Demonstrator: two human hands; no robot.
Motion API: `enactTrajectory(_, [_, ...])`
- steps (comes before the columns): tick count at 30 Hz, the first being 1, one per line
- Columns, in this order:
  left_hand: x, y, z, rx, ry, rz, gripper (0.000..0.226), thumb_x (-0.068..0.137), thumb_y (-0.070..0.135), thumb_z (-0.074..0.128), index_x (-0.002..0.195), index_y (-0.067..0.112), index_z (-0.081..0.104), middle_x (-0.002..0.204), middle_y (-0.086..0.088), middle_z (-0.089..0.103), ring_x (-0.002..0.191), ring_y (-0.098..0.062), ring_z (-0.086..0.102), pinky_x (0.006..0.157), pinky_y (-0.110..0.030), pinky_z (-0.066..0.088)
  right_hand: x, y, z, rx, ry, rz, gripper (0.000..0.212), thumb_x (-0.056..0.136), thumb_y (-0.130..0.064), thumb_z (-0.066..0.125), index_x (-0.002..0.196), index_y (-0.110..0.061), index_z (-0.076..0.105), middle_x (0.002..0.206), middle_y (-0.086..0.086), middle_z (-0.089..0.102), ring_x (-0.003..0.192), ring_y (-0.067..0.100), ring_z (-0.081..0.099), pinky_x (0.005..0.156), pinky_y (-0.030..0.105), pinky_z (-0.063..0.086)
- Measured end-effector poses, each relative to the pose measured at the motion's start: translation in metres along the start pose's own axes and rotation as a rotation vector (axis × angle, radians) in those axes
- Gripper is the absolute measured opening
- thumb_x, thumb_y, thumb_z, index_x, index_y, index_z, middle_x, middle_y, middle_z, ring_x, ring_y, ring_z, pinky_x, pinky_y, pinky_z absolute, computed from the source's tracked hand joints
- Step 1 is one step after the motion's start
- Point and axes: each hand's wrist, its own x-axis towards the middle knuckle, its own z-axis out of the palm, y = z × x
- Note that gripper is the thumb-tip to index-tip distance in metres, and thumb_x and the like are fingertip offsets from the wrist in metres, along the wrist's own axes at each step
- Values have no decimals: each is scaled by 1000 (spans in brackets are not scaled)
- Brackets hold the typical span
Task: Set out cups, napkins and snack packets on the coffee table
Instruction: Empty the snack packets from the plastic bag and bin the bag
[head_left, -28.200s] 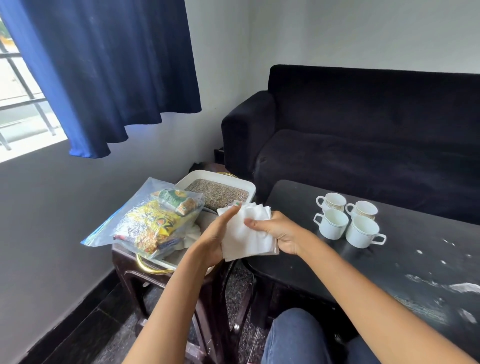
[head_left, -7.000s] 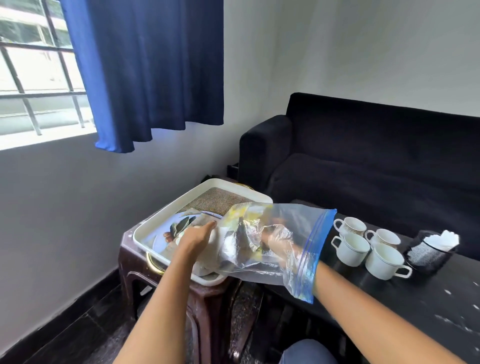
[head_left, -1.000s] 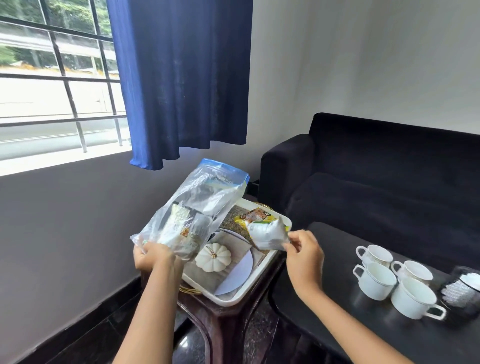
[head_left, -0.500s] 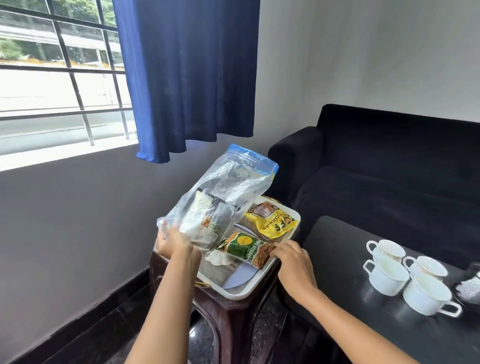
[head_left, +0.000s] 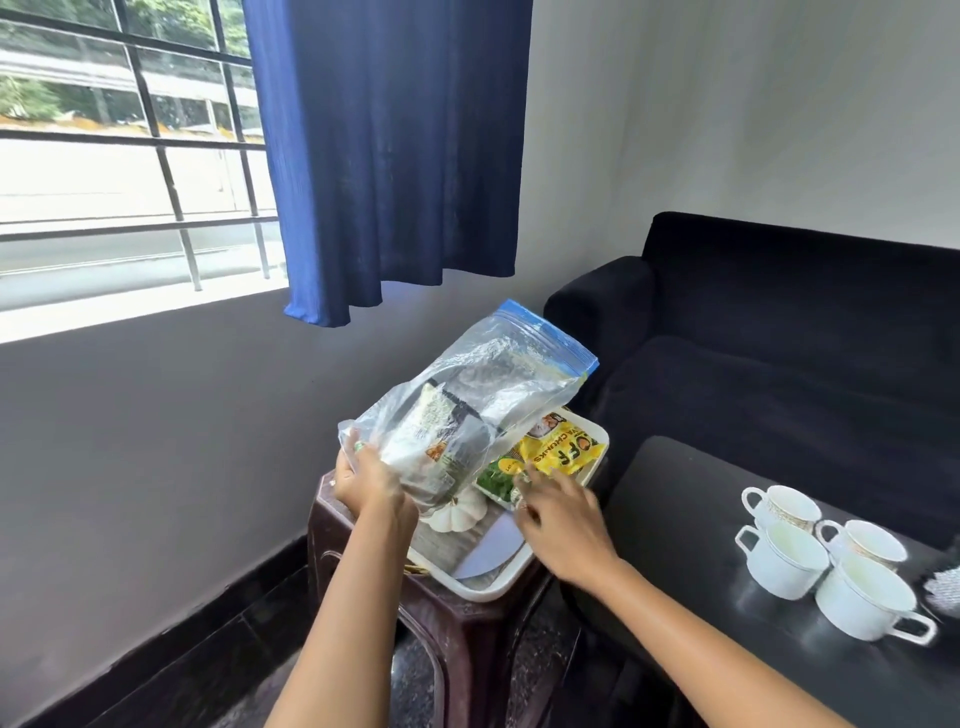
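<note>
left hand (head_left: 370, 480) fingers clenched, right hand (head_left: 563, 522) fingers spread

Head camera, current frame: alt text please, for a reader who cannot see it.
A person's left hand holds up a clear zip bag of packets over a white tray on a small stool, while the right hand reaches for the green packet beside a yellow packet. Four white cups stand on the black coffee table.
</note>
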Motion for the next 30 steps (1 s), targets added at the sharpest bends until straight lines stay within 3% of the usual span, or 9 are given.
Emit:
enactTrajectory(3, [-3,-1,1,44,-102,64,32,95,7,48,117,22,66,80,21,66,36,-1,31,38,-12,30,7,10,-33,424,399,296,25,86,-16,53,101,-22,72,116,-2,66,106,16,57,88,32,45])
enactTrajectory(5, [-8,-2,3,65,-234,96,29,95,6,47,107,25,66,94,17,68,64,-6,49,63,-19,43,13,23,-65,748,573,518,20,81,-8,57,69,-21,68,84,3,70,81,19,58,72,29,43])
enactTrajectory(8, [-13,-5,7,108,-418,124,26,96,6,49,105,23,67,103,5,64,78,-12,53,82,-30,47,13,43,-109,886,675,533,22,79,-4,60,66,-22,64,75,-1,65,78,19,59,70,32,45])
enactTrajectory(14, [-22,-9,10,154,-625,124,25,98,8,50,102,25,67,132,-5,60,123,-26,54,111,-46,38,1,37,-149,1097,151,353,5,80,-7,69,83,-8,73,77,7,69,66,20,66,61,31,57])
enactTrajectory(17, [-27,-9,9,212,-745,115,26,98,12,49,106,30,66,135,-1,58,124,-23,54,110,-45,39,-2,29,-135,1169,-242,441,22,92,-7,54,112,-2,65,106,18,69,98,30,67,86,42,56])
enactTrajectory(19, [-31,-8,9,234,-841,115,27,99,13,50,109,32,66,132,0,60,113,-19,58,107,-45,42,-2,21,-120,1056,-268,357,20,91,-7,58,110,-5,66,112,16,68,105,27,65,92,40,54])
enactTrajectory(22, [-37,-5,11,271,-934,138,26,96,16,56,114,32,66,126,4,65,115,-15,60,104,-37,45,-3,-1,-104,1037,-200,145,10,82,-8,70,91,-12,68,84,0,71,81,13,69,66,20,56])
enactTrajectory(26, [-43,-2,8,367,-1070,121,32,77,41,67,109,41,67,126,8,64,110,-3,63,82,-15,53,2,-11,-92,965,-51,39,36,75,4,74,96,-23,64,83,-7,67,79,2,66,69,13,51])
enactTrajectory(30, [-37,-8,9,414,-1076,121,26,95,30,50,117,36,63,119,3,69,116,-19,62,97,-31,48,-6,4,-85,906,-95,158,35,77,-4,74,110,-10,64,104,13,69,94,16,67,88,35,53])
